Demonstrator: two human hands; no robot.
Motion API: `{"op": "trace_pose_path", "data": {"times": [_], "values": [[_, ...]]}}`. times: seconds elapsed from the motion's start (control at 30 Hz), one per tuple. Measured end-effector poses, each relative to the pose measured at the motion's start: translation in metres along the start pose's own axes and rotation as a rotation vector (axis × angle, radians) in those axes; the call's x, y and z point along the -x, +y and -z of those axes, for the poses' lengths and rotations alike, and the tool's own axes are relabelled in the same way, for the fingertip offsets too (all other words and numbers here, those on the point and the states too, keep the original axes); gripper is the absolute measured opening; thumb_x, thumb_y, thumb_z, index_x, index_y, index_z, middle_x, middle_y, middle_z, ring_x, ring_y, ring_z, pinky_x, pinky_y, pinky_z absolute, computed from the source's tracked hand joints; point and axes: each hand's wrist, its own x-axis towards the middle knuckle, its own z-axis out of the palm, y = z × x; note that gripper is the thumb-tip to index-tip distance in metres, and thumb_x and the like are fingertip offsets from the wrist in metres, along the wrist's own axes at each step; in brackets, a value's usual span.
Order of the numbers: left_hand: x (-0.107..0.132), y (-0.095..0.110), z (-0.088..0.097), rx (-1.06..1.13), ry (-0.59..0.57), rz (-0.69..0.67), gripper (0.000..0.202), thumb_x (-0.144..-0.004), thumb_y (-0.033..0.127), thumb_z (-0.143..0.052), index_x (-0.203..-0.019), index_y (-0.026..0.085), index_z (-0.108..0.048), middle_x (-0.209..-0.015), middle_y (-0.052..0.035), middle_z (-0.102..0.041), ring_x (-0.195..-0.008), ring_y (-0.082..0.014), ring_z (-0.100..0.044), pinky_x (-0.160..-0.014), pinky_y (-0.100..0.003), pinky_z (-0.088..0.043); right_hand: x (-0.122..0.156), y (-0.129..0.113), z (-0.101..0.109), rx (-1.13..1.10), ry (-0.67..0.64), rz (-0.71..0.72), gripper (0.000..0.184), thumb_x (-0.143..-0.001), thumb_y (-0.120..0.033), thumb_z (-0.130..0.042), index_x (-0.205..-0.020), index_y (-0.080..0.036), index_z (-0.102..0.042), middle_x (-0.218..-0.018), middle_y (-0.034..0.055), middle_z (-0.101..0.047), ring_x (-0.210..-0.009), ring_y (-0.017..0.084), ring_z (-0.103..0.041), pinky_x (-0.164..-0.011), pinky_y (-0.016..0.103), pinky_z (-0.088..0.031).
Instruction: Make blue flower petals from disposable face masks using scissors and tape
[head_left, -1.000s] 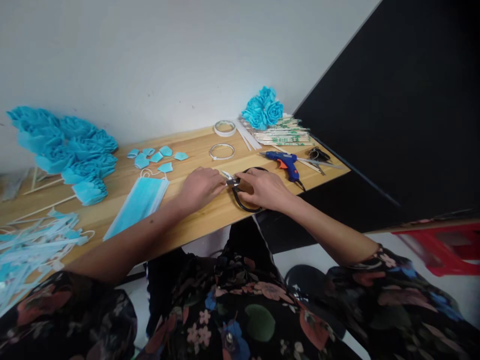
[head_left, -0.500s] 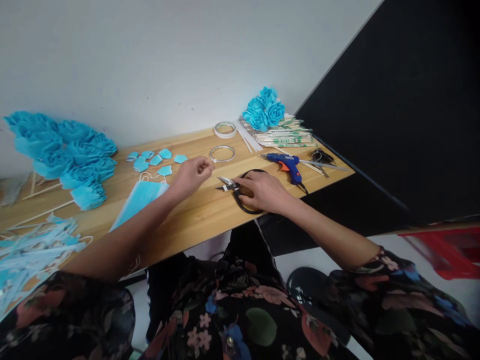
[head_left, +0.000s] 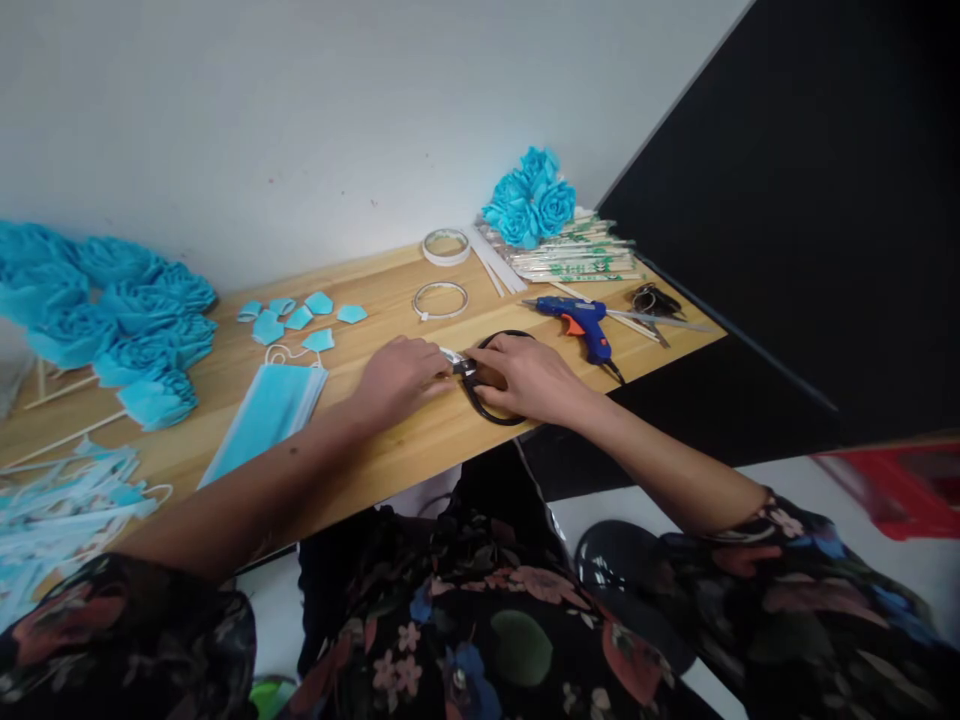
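A pair of black-handled scissors (head_left: 478, 398) lies at the table's front edge, blades pointing left. Over its large loop handles rests my right hand (head_left: 529, 375), fingers curled around them. My left hand (head_left: 401, 380) is closed at the blade end, and its fingers cover the blade tips. Whether a small piece is also pinched there is hidden. Left of that hand lies a blue face mask stack (head_left: 262, 415) with white ear loops. Several small blue cut pieces (head_left: 298, 317) are scattered behind it.
Blue fabric roses (head_left: 120, 315) are heaped at left, above mask scraps (head_left: 67, 520). A tape roll (head_left: 446, 258) and a thin ring (head_left: 440, 313) lie behind my hands. At right are a blue glue gun (head_left: 581, 318), wrapped sticks (head_left: 585, 262) and more roses (head_left: 531, 200).
My left hand has moved right and down onto the scissors' blades, which showed uncovered before. My right hand stays on the handles. The view has shifted slightly.
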Motion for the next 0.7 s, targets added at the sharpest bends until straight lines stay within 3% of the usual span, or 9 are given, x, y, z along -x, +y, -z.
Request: {"op": "trace_pose_path", "data": {"times": [0.3, 0.5, 0.57, 0.7], "values": [[-0.003, 0.002, 0.001, -0.046, 0.046, 0.041, 0.020, -0.094, 0.023, -0.055, -0.081, 0.020, -0.069, -0.080, -0.0041, -0.072, -0.077, -0.0188, -0.063, -0.070, -0.032, -0.042, 0.000, -0.003, 0.003, 0.012, -0.020, 0.005, 0.049, -0.092, -0.037, -0.061, -0.139, -0.022, -0.061, -0.116, 0.0130, -0.067, -0.101, 0.026, -0.061, -0.083, 0.033, -0.041], [-0.004, -0.004, 0.006, 0.411, 0.066, 0.355, 0.012, -0.081, 0.023, -0.058, -0.074, 0.018, -0.068, -0.067, -0.0003, -0.065, -0.061, -0.0136, -0.055, -0.056, -0.026, -0.038, 0.002, -0.004, 0.005, -0.031, -0.056, -0.011, 0.050, -0.092, -0.038, -0.061, -0.140, -0.026, -0.060, -0.115, 0.0113, -0.067, -0.099, 0.025, -0.062, -0.079, 0.032, -0.042], [-0.006, -0.016, 0.014, 0.537, 0.135, 0.463, 0.014, -0.080, 0.026, -0.058, -0.073, 0.018, -0.067, -0.065, -0.0001, -0.064, -0.058, -0.0130, -0.052, -0.055, -0.025, -0.038, 0.002, -0.004, 0.003, -0.030, -0.046, -0.006, 0.049, -0.092, -0.036, -0.061, -0.140, -0.025, -0.061, -0.115, 0.0117, -0.067, -0.099, 0.025, -0.062, -0.080, 0.032, -0.043], [-0.018, -0.049, 0.028, 0.529, 0.456, 0.613, 0.019, -0.085, 0.033, -0.059, -0.082, 0.017, -0.067, -0.072, -0.0019, -0.065, -0.065, -0.0141, -0.053, -0.060, -0.025, -0.040, 0.002, -0.003, -0.002, -0.016, 0.000, 0.020, 0.047, -0.092, -0.034, -0.060, -0.138, -0.022, -0.063, -0.114, 0.0129, -0.066, -0.100, 0.026, -0.061, -0.085, 0.034, -0.043]]}}
